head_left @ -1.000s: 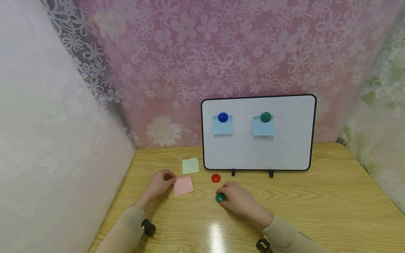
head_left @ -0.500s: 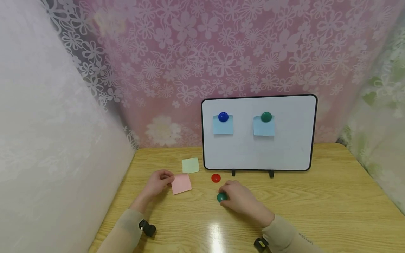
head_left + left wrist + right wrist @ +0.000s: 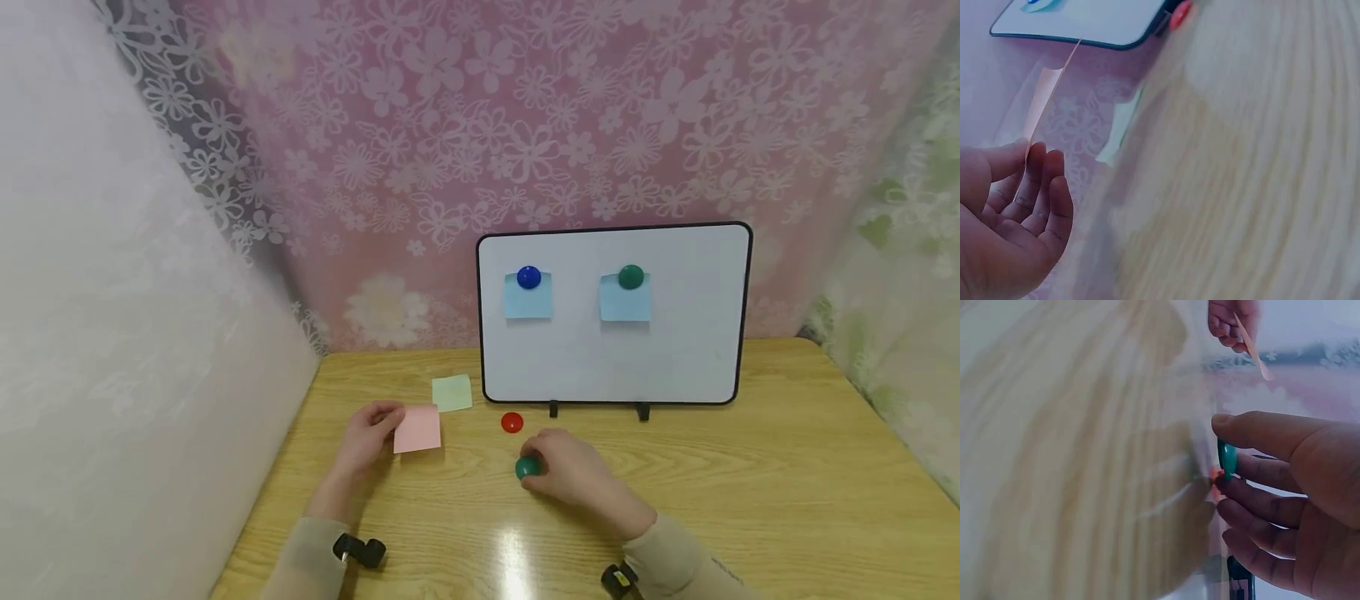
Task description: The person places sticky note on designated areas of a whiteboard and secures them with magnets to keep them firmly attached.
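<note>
left hand [image 3: 365, 440] pinches pink note [image 3: 418, 429] by one edge, so it may flop; right hand [image 3: 567, 471] grips green magnet [image 3: 526, 468].

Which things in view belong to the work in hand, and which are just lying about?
In the work:
pink note, pinched by left hand
green magnet, held by right hand
probably the whiteboard, bearing blue notes

Lying about, for now:
red magnet
pale green note

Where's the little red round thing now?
In the head view, the red disc lies on the table near the lower left corner of the whiteboard, just beyond the green disc in the right hand.
</note>
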The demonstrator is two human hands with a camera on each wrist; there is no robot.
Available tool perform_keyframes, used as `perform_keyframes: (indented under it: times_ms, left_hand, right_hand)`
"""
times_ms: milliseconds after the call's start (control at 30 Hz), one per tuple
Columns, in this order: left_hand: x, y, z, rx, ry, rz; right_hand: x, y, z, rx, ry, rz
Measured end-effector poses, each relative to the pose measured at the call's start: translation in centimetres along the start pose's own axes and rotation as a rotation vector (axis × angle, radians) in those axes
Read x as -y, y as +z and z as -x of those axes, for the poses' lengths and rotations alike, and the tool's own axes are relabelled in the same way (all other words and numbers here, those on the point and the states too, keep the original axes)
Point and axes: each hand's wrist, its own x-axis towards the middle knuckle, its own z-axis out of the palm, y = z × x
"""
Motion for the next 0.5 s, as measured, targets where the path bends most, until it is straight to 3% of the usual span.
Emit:
perform_keyframes:
  times_ms: [300, 500]
  left_hand:
    - [-1.1, 1.5, 1.1, -0.06, 0.014, 0.078]
    - [-0.9, 2.5, 1.2, -0.025, 0.015, 0.124]
  right_hand:
    - [0.3, -1.5, 0.2, 0.007, 0.095, -0.186]
    - [0.4, -2.9, 0.7, -0.04, 0.108, -0.193]
